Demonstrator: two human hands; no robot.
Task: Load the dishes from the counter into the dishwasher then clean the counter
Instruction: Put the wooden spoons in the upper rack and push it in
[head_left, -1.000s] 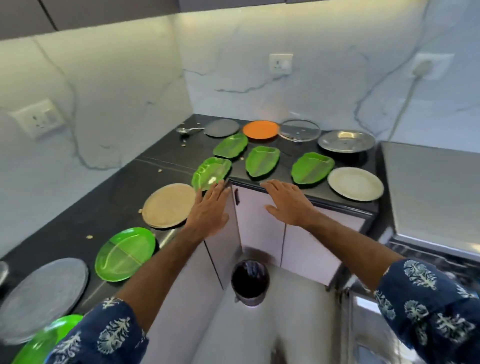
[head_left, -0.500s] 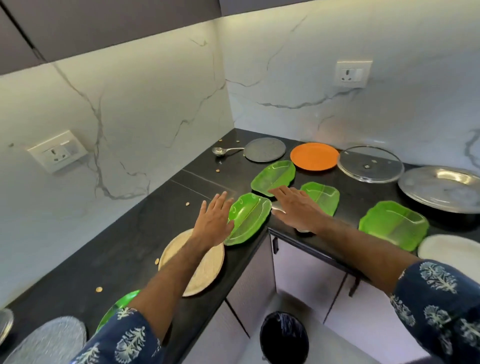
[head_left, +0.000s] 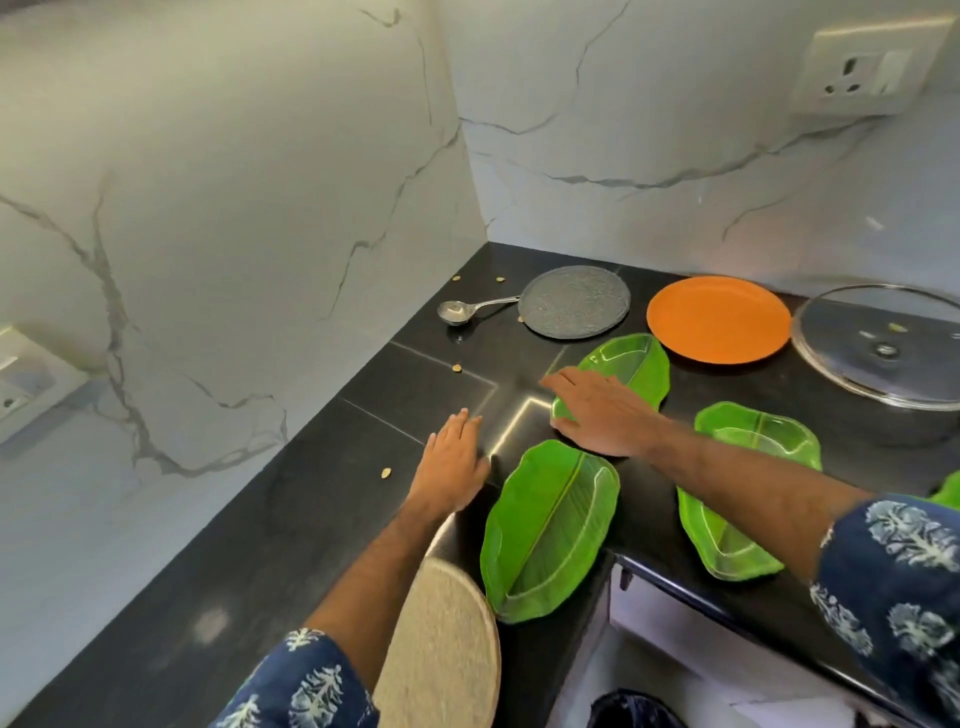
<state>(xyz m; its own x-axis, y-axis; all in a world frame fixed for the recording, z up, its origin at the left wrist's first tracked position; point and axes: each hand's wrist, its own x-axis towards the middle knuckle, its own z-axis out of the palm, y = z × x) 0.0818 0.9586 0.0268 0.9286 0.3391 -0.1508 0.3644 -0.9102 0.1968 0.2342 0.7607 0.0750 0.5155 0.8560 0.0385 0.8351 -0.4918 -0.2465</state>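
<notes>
On the black corner counter (head_left: 291, 519) lie three green leaf-shaped plates: a near one (head_left: 550, 530), a far one (head_left: 628, 366) and a right one (head_left: 748, 483) partly under my right forearm. My left hand (head_left: 452, 462) hovers flat and empty, fingers together, left of the near leaf plate. Stretched over the near end of the far leaf plate is my right hand (head_left: 597, 410), palm down and holding nothing. Behind them sit a grey round plate (head_left: 574, 303), an orange plate (head_left: 719, 318), a steel spoon (head_left: 467, 310) and a glass lid (head_left: 883, 345).
A beige round plate (head_left: 441, 649) lies under my left forearm at the counter's front edge. Small crumbs (head_left: 386, 473) dot the counter. Marble walls close the corner, with a socket (head_left: 867, 65) top right. White cabinet doors (head_left: 675, 639) and a dark bin (head_left: 634, 709) lie below.
The view has closed in on the corner. Both hands have reached further forward: the left has gone past the beige plate, the right from the middle leaf plate to the far one.
</notes>
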